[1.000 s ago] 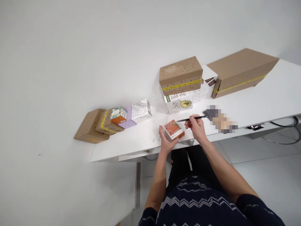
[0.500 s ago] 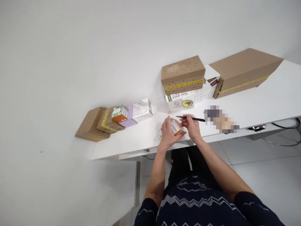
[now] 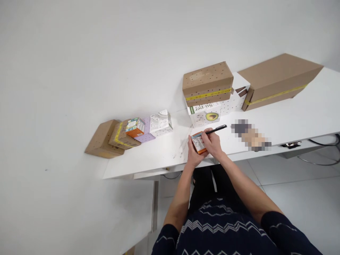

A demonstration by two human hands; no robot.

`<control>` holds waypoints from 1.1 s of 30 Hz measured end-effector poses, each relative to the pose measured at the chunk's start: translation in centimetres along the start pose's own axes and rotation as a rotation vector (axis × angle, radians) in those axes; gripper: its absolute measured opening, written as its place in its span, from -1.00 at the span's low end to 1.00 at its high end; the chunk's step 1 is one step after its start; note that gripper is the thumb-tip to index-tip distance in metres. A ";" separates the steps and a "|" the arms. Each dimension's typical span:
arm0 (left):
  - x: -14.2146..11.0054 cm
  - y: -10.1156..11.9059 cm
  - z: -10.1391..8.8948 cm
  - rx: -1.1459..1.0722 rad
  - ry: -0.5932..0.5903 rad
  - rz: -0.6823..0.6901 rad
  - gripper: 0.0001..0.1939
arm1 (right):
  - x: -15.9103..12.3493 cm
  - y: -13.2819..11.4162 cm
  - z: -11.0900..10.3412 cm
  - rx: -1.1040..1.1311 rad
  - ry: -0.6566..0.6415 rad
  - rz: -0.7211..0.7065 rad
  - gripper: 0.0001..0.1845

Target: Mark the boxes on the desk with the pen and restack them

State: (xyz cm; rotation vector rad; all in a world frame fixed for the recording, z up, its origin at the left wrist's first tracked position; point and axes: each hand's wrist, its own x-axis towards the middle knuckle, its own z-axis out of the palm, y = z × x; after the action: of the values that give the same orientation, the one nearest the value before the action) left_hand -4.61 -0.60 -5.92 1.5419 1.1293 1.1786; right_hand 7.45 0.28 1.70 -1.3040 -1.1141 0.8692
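Note:
A small orange and white carton [image 3: 198, 144] with printed text on its upper face is at the table's front edge. My left hand [image 3: 193, 156] is wrapped round its left and near sides. A black pen [image 3: 217, 129] is gripped in my right hand [image 3: 211, 143], its back end pointing up and to the right. The right hand rests over the carton's right part, and the pen's tip is hidden by the fingers. Just behind the carton stands a white box with an avocado picture [image 3: 205, 115].
A brown taped box [image 3: 208, 85] sits on the avocado box, with a larger brown carton [image 3: 281, 83] to the right. At left are brown boxes [image 3: 102, 140], a small orange carton [image 3: 135, 127], a lilac box [image 3: 147, 132] and a white box [image 3: 160, 123]. A pixelated item [image 3: 251, 134] lies right.
The carton has been turned so its printed face points up. My left hand has shifted under its side; my right hand has moved left onto it, and the pen now tilts the other way.

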 end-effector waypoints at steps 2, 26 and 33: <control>0.0 -0.3 -0.1 0.009 -0.018 0.031 0.34 | -0.2 0.2 0.1 -0.103 -0.046 -0.069 -0.79; 0.2 -0.5 -0.7 0.081 -0.009 0.044 0.31 | -0.1 0.2 0.4 -0.380 -0.174 -0.214 -0.80; 0.1 0.3 -0.4 0.061 0.001 0.022 0.32 | -0.2 1.1 -0.1 -0.086 0.008 -0.080 -0.72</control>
State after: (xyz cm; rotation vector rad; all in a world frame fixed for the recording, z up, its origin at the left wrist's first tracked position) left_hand -4.90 -0.56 -5.54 1.6039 1.1607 1.1694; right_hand 7.62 0.16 0.62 -1.3227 -1.2003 0.7638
